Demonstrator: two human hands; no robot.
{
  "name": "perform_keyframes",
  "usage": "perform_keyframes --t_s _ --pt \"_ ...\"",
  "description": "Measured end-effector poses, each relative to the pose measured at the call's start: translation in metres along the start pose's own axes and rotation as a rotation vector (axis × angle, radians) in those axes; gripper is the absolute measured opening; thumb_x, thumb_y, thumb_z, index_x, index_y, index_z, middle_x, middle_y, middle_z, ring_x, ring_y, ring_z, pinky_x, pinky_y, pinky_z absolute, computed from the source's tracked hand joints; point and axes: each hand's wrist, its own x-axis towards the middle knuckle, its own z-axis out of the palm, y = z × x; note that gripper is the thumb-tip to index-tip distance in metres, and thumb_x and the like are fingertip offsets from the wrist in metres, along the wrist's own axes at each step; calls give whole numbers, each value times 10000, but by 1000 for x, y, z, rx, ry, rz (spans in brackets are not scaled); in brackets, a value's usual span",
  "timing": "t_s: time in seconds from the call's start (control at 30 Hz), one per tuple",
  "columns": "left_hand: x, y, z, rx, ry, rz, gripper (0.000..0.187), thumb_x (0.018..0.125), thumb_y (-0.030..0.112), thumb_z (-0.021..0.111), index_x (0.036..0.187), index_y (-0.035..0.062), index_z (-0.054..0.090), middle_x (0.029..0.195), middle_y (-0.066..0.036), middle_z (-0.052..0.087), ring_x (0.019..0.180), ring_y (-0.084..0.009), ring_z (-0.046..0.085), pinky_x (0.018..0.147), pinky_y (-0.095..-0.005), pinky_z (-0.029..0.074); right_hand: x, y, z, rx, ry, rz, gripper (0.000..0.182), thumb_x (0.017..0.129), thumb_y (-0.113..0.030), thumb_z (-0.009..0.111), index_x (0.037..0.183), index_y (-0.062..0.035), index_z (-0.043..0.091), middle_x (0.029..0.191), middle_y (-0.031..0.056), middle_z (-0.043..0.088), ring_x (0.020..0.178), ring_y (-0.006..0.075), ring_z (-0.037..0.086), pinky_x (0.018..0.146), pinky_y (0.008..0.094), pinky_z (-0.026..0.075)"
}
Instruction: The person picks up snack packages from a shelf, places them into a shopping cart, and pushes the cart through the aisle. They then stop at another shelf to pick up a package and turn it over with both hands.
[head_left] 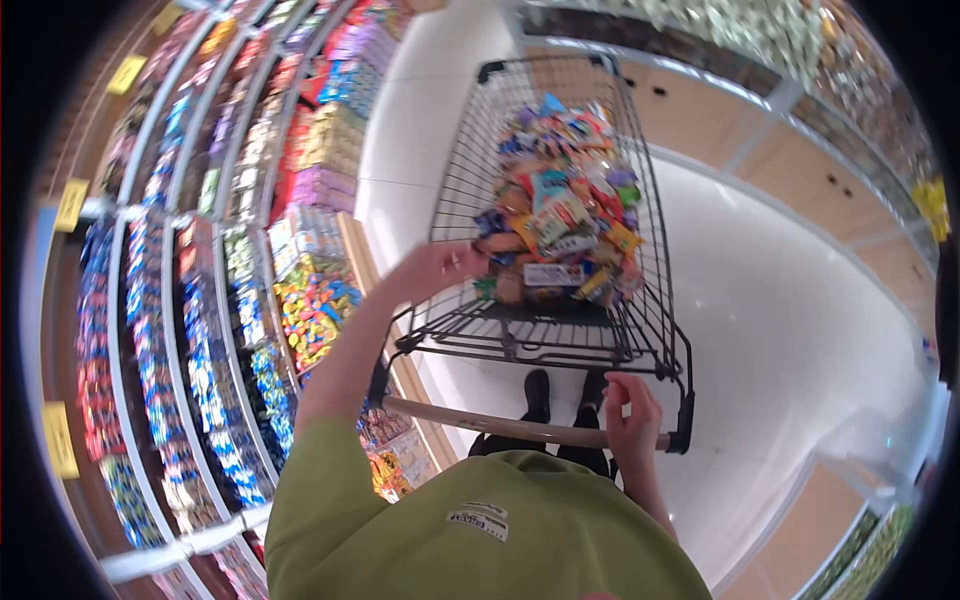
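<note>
A black wire shopping cart [655, 240] stands in front of me, with a heap of colourful snack packets [560, 215] in it. My left hand [455, 265] reaches over the cart's left side, right by the packets at the near end of the heap. Its fingers are blurred, and I cannot make out whether they grip a packet. Over the right end of the pale cart handle [510, 424] is my right hand [633, 415]. Its fingers are loosely bent, with a gap beside the thumb, and no item shows in them.
Shelves of wrapped sweets [205, 340] run close along the left, with yellow price tags [60, 440]. A bin of small bright candies [310, 310] sits beside the cart. Wooden-fronted counters [690, 105] curve along the far and right sides, past the pale shiny floor [760, 290].
</note>
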Motion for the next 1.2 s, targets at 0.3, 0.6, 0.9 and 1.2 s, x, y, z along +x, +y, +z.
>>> perform_keyframes --t_s 0.3,0.6,0.9,1.2 --pt "-155 -34 105 171 145 -46 301 900 369 575 818 93 666 757 -88 633 744 -264 618 671 -360 486 -2 1 -5 154 -147 -70 105 893 -34 540 961 -23 618 732 62 619 619 127 593 565 255 465" --pt "-142 -46 103 284 -27 -455 536 923 558 356 846 169 716 784 -91 681 794 -281 652 772 -398 491 1 15 -6 135 -218 -185 119 929 -87 520 974 -34 616 727 62 628 630 141 614 596 262 474" --pt "-170 -40 144 240 -13 -336 374 929 336 352 957 88 630 756 -67 682 684 -226 653 686 -359 498 -23 33 -49 -366 -17 -446 84 895 -145 564 928 -79 604 769 83 639 630 264 608 586 362 482" --pt "-233 8 232 58 139 -433 397 892 356 362 915 80 646 726 -70 677 598 -194 636 618 -341 508 -51 61 -96 -405 -2 -394 127 911 -213 563 943 -103 618 741 90 647 672 265 643 612 358 497"
